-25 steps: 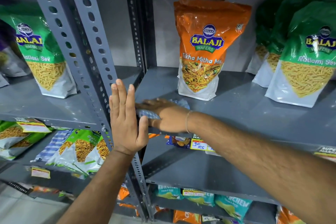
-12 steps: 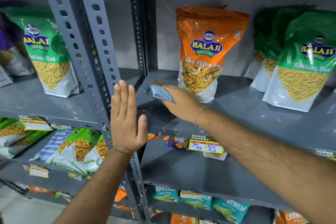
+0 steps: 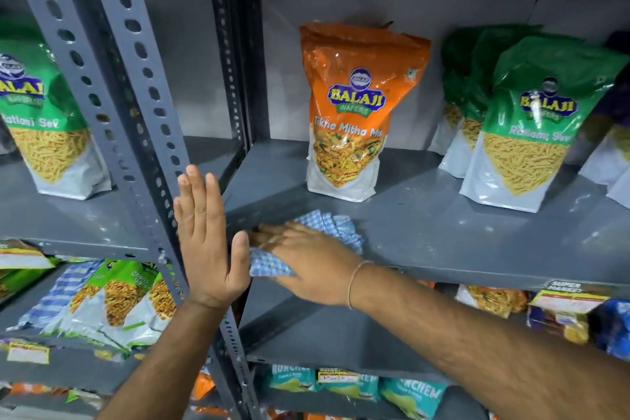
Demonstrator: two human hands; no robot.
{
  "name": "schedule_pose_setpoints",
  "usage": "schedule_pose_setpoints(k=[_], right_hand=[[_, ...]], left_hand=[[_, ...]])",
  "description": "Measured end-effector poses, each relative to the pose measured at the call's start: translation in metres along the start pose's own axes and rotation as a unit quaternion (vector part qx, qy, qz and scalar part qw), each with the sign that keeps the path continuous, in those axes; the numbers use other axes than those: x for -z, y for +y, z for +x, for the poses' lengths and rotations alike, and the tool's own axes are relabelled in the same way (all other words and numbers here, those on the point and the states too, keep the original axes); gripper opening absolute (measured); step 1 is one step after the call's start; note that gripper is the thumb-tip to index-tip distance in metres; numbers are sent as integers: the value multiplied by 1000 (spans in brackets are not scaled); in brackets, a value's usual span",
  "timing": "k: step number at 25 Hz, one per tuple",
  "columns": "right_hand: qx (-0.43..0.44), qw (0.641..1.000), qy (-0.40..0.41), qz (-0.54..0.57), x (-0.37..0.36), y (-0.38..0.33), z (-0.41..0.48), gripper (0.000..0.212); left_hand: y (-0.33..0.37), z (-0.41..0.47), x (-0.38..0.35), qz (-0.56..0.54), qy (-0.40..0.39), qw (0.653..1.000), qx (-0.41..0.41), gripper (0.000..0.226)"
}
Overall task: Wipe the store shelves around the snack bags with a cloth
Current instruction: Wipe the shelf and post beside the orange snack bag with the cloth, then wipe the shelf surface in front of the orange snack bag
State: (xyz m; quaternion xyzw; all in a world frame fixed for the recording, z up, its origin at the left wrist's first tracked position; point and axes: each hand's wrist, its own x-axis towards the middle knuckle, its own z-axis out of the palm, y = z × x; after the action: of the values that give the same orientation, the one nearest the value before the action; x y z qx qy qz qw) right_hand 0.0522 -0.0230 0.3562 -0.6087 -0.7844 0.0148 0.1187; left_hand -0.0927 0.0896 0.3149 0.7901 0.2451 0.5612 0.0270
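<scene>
My right hand (image 3: 306, 259) presses a blue-and-white checked cloth (image 3: 335, 227) flat on the front left corner of the grey metal shelf (image 3: 460, 232). An orange Balaji snack bag (image 3: 354, 112) stands upright behind the cloth, apart from it. Green Ratlami Sev bags (image 3: 531, 126) stand to the right on the same shelf. My left hand (image 3: 208, 242) rests flat, fingers up, against the perforated grey upright post (image 3: 136, 106), holding nothing.
Another green bag (image 3: 44, 126) stands on the left bay's shelf. Below are shelves with green packets (image 3: 116, 300), teal packets (image 3: 354, 382) and price tags (image 3: 566, 297). A second perforated post (image 3: 235, 61) marks the bay's back corner.
My right hand has pulled the cloth back from near the orange bag toward the shelf's front left corner. The left hand stays on the post.
</scene>
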Motion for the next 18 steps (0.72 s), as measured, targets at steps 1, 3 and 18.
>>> schedule_pose_setpoints(k=[1,3,18], right_hand=[[1,1000,1,6,1,-3,-8,59],[-4,999,17,33,8,-4,-21,55],[-349,862,338,147,118,164,-97,40]], left_hand=[[2,-1,1,-7,2,1000,8,72],[8,-3,-1,-3,8,1000,24,72],[52,6,-49,147,-227,962,34,67]])
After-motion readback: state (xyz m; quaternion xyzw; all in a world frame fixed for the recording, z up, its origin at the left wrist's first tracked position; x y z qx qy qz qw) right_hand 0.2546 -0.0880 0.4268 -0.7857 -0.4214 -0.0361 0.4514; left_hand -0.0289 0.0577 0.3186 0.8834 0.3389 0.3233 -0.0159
